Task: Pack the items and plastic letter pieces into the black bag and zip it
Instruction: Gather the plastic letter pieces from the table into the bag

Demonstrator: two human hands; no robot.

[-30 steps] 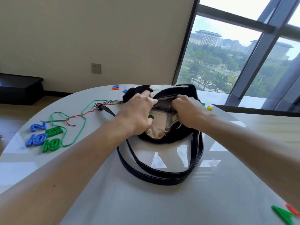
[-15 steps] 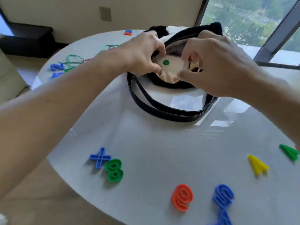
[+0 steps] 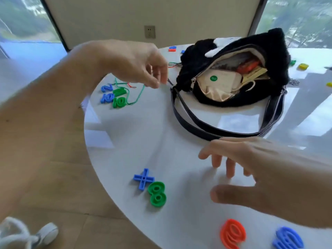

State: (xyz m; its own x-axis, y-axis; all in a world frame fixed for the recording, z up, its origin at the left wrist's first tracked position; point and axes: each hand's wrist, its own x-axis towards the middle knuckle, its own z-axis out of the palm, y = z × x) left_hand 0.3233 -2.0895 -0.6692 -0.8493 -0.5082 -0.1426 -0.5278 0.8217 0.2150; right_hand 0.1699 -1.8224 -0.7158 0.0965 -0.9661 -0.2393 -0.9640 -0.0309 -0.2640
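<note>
With both the left hand [image 3: 136, 63] and right hand [image 3: 260, 178] open and empty, pinch the light, rigid, flat green plastic figure-eight piece [image 3: 157, 194] by its edges, then drop it into the soft, unzipped black fuzzy bag [image 3: 233, 69].

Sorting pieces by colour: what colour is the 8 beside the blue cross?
Green; the 8 shows clearly in the head view.
</note>
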